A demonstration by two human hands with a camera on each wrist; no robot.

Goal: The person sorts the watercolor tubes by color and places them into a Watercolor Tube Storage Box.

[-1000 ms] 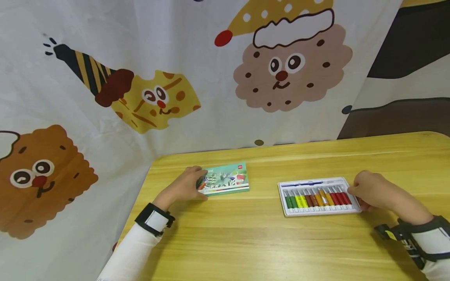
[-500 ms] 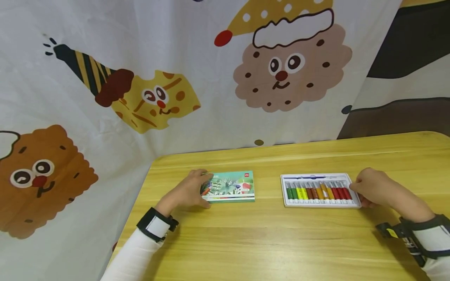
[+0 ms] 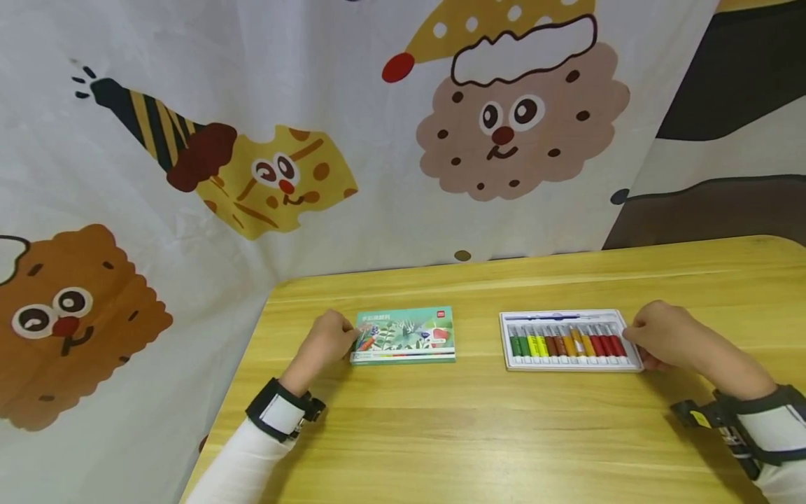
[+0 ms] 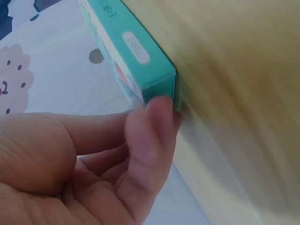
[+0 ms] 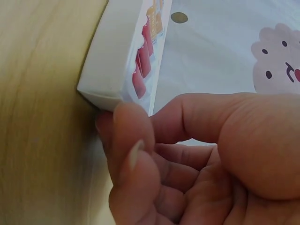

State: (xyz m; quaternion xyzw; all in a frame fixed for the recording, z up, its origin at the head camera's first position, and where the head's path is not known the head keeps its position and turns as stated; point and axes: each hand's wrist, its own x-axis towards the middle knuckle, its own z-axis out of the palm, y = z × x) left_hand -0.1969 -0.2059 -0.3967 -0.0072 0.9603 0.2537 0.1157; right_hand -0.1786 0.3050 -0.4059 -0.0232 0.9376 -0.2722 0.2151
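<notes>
A flat green paint box (image 3: 404,337) with a plant print lies on the table, left of centre. My left hand (image 3: 320,350) is at its left end, fingers curled against the end corner in the left wrist view; the fingertips (image 4: 160,115) are blurred there. To the right lies a white paint tray (image 3: 513,366) with several coloured paint tubes (image 3: 567,343) in a row and a thin paintbrush (image 3: 548,318) above them. My right hand (image 3: 676,344) pinches the tray's right end. In the right wrist view the thumb and fingers (image 5: 133,124) meet at the tray's corner, and the fingers hide part of it.
The wooden table (image 3: 478,434) reaches back to a white cloth (image 3: 384,238) printed with cartoon food. A gap of bare wood separates the box from the tray. Each wrist wears a dark strap.
The box and tray have come toward me and straightened. My left hand has shifted from across the box's left part to its end, uncovering the printed lettering. The right hand stays at the tray.
</notes>
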